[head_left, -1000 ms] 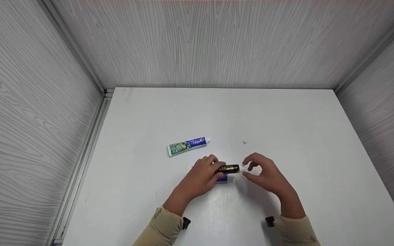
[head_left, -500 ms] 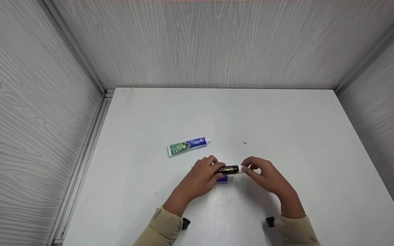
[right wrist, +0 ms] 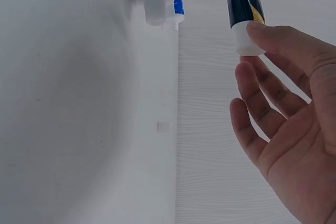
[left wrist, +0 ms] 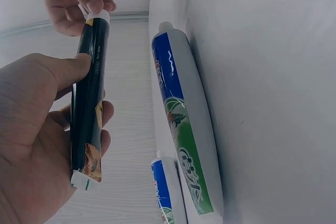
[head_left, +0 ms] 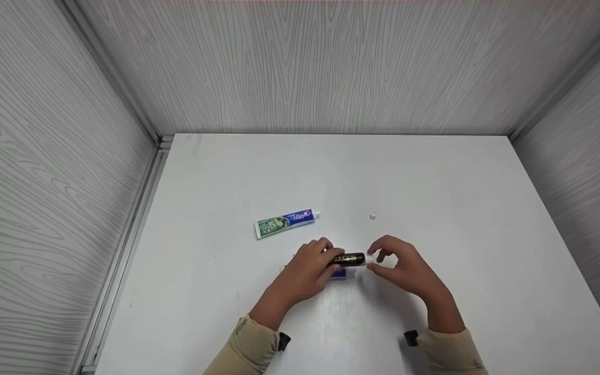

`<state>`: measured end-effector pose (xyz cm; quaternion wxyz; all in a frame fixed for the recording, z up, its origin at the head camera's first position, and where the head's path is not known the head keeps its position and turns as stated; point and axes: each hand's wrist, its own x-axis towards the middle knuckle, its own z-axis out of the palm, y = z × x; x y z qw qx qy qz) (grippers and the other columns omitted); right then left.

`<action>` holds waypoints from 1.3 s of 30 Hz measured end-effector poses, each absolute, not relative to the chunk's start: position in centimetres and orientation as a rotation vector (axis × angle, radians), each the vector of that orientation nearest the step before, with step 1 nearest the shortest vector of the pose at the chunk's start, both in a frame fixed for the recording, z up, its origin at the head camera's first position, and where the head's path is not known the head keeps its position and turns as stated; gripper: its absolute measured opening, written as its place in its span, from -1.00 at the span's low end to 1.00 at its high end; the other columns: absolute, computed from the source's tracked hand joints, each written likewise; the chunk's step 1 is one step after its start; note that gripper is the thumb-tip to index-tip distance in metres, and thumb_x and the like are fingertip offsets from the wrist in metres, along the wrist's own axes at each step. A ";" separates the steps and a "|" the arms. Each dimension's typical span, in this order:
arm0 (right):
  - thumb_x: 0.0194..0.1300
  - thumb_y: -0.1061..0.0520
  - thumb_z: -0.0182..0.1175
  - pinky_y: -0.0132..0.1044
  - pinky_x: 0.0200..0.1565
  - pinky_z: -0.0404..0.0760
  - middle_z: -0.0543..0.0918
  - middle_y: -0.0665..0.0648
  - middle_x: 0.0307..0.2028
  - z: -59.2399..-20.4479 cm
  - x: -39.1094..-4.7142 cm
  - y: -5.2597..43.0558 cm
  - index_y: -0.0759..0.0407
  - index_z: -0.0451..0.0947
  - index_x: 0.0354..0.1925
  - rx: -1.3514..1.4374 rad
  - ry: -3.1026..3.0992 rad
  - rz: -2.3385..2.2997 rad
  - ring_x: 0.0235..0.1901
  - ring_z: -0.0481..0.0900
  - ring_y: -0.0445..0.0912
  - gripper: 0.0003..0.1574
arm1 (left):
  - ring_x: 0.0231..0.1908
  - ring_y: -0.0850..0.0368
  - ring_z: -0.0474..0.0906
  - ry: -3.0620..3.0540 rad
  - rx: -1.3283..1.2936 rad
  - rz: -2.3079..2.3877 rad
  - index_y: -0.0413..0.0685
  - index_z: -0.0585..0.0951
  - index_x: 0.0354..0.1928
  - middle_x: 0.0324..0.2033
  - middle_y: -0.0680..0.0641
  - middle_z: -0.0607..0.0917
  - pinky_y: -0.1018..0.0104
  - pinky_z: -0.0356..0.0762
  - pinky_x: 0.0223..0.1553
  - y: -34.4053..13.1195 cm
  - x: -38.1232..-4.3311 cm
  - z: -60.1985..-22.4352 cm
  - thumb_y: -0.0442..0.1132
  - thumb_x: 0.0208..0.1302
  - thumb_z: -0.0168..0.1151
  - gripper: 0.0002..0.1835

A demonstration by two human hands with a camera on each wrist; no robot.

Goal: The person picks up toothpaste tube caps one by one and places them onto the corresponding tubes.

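Right fingers (head_left: 390, 241) shifted slightly, pinching white cap (right wrist: 247, 40); left fingers (head_left: 333, 252) pinching black tube (head_left: 352, 259); white tabletop (head_left: 435, 192) beneath; grey wood-grain walls (head_left: 300, 62) around.

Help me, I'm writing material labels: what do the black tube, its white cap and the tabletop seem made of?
Black tube: probably flexible plastic or laminate, slightly glossy, with printed graphics and a flattened end.
White cap: likely rigid plastic; smooth, opaque, crisp-edged.
Tabletop: perhaps laminate-coated board; plain white, faintly reflective, but its core is hidden.
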<state>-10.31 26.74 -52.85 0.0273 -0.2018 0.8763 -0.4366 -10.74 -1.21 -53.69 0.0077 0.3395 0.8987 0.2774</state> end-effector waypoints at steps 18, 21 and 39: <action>0.30 0.19 0.52 0.07 0.02 0.65 0.75 -0.08 -0.03 -53.5 -10.2 26.8 -0.08 0.69 0.03 -0.648 2.683 -1.335 -0.15 0.70 -0.12 -0.63 | -0.02 0.06 0.57 2.796 1.036 0.883 0.00 0.63 0.34 0.04 -0.04 0.65 0.06 0.56 0.12 -1.3 -10.5 -53.8 -0.05 0.63 0.16 -0.62; 0.32 0.22 0.50 0.08 0.05 0.64 0.76 -0.04 -0.02 -53.5 -10.2 26.7 -0.03 0.69 0.04 -0.642 2.678 -1.337 -0.15 0.70 -0.12 -0.64 | -0.01 0.06 0.57 2.786 1.028 0.897 0.00 0.63 0.34 0.05 -0.04 0.65 0.06 0.56 0.12 -1.3 -10.5 -53.8 -0.06 0.63 0.16 -0.62; 0.40 0.17 0.44 0.03 0.01 0.65 0.76 -0.08 0.01 -53.3 -10.4 26.7 -0.04 0.68 0.10 -0.667 2.664 -1.347 -0.20 0.71 -0.17 -0.67 | 0.03 0.05 0.62 2.785 1.009 0.974 -0.02 0.63 0.30 0.05 -0.03 0.75 0.06 0.58 0.17 -1.2 -10.6 -53.6 -0.11 0.61 0.20 -0.65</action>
